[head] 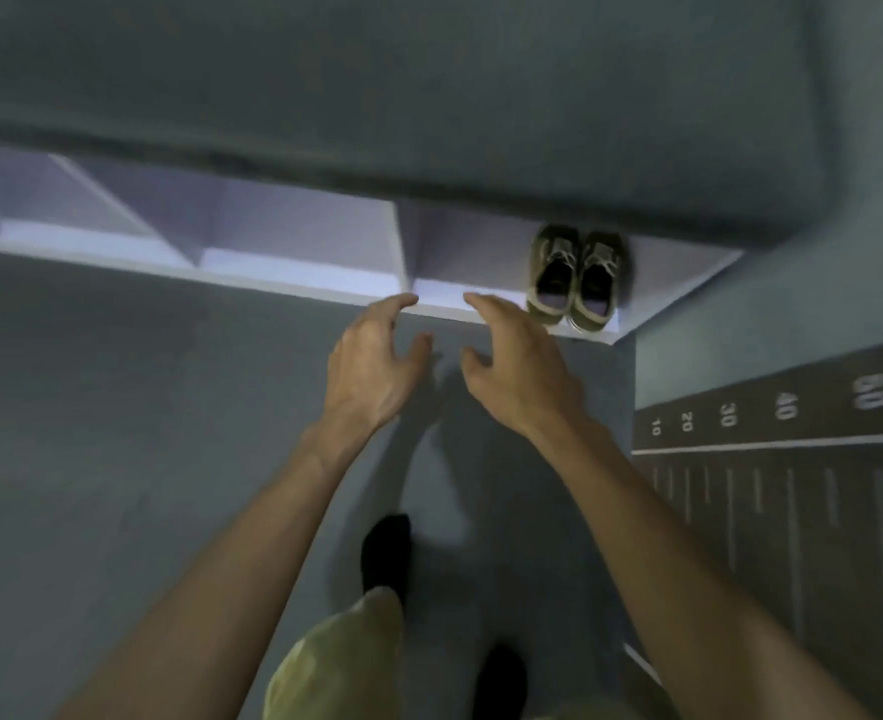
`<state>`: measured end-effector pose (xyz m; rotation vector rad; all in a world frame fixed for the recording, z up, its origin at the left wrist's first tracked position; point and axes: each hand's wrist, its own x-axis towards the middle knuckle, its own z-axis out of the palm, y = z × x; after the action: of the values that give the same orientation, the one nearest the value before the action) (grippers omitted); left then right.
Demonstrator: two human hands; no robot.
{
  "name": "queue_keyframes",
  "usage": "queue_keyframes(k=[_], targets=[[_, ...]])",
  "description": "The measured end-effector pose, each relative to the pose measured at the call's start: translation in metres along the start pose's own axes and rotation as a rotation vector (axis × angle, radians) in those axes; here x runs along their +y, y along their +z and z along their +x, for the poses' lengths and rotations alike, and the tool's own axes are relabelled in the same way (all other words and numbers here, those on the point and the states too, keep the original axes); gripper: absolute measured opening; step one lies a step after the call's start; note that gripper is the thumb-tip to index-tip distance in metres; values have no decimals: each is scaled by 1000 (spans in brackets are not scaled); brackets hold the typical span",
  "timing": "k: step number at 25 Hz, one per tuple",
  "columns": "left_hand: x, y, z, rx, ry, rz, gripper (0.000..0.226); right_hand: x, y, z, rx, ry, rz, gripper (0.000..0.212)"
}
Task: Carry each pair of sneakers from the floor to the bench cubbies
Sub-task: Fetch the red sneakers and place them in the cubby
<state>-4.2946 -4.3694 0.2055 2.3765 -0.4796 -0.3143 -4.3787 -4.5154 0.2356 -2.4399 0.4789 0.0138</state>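
Seen from above, and softly blurred throughout. The bench's grey cushion point(377, 96) overhangs the white cubbies point(293, 241) and hides their upper parts and backs. The leftmost one runs off the left edge.

A pair of olive sneakers point(577, 275) sits at the right side of the rightmost cubby point(460, 246). They are side by side and touching, heels toward the viewer at the front lip, toes dim in the cushion's shadow.

The left hand point(371, 366) and right hand point(517, 366) reach forward close together, left of the sneakers. Both hold nothing, with fingers loosely curled and spread. Whether the fingertips touch the cubby's lip cannot be told.

Below, on the grey floor point(117, 407), are two black-clad feet point(386, 553). A khaki trouser leg point(340, 662) partly covers one foot, and the bottom edge cuts off the other. At right is a dark rug point(792, 511) with white lines and numbers 10 to 50, the 50 smeared.
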Motion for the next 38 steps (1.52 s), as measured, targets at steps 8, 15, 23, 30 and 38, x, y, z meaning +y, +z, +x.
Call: queue_keyframes(k=[8, 15, 23, 30, 38], targets=[[78, -387, -201, 426, -220, 136, 44, -378, -117, -108, -184, -437, -35, 55], [-35, -614, -347, 806, -460, 205, 41, -670, -41, -176, -314, -873, -60, 54], [-210, -809, -458, 945, -701, 274, 41, -926, 106, -224, -380, -1068, -27, 53], [-372, -944, -417, 912, -769, 281, 43, -1098, 259, -160, -440, -1139, -24, 54], [-559, -1177, -330, 1052, -890, 283, 41, -1364, 409, -42, -503, -1266, -57, 54]])
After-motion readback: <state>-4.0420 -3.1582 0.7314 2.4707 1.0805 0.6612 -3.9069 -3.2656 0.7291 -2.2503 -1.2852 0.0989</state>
